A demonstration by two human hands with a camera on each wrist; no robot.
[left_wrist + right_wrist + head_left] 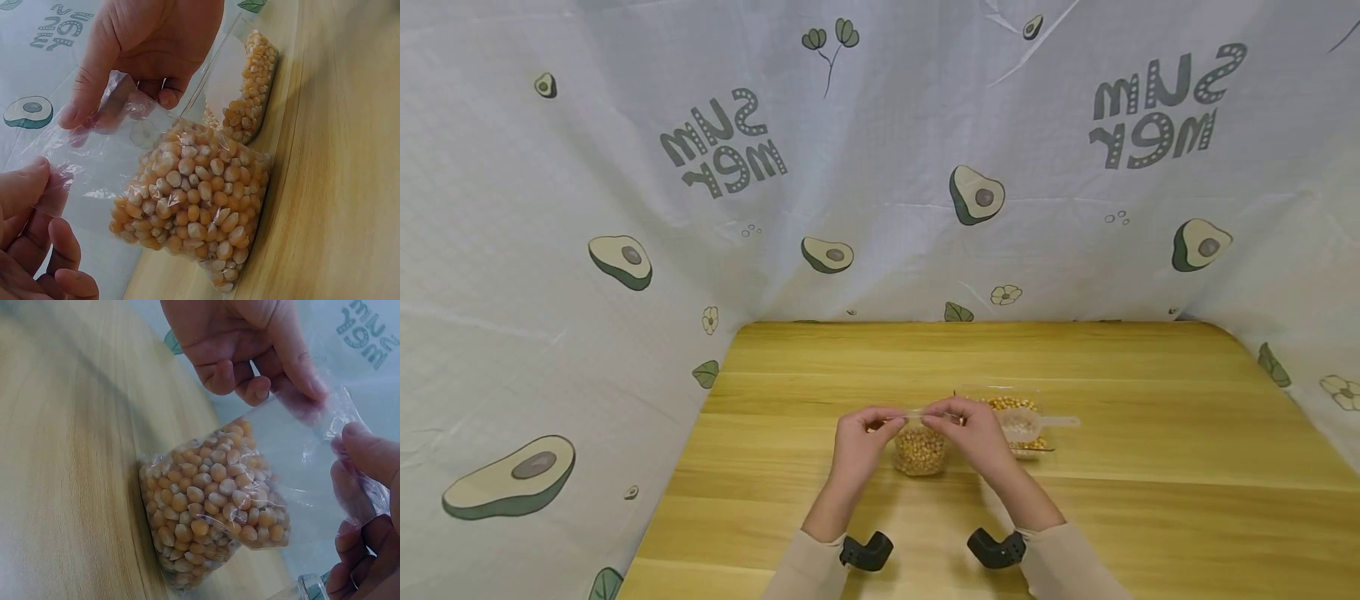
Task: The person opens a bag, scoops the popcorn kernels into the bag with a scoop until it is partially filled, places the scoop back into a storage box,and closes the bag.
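Note:
A clear plastic bag (920, 452) filled with corn kernels (200, 200) stands on the wooden table between both hands. My left hand (860, 442) pinches the left side of the bag's upper edge between thumb and fingers. On the other side, my right hand (973, 429) pinches the same edge a short distance away. Above the kernels, the empty top part of the bag (294, 469) is stretched between the two hands. In the left wrist view the thumbs lie on the near face of the plastic, with fingers behind it.
Just right of the bag stands a clear container (1033, 451) with more corn kernels. A whitish translucent scoop (1019, 425) lies in it, its handle pointing right over the rim. Behind the wooden table (1150, 400) hangs a white curtain (880, 167) printed with avocados.

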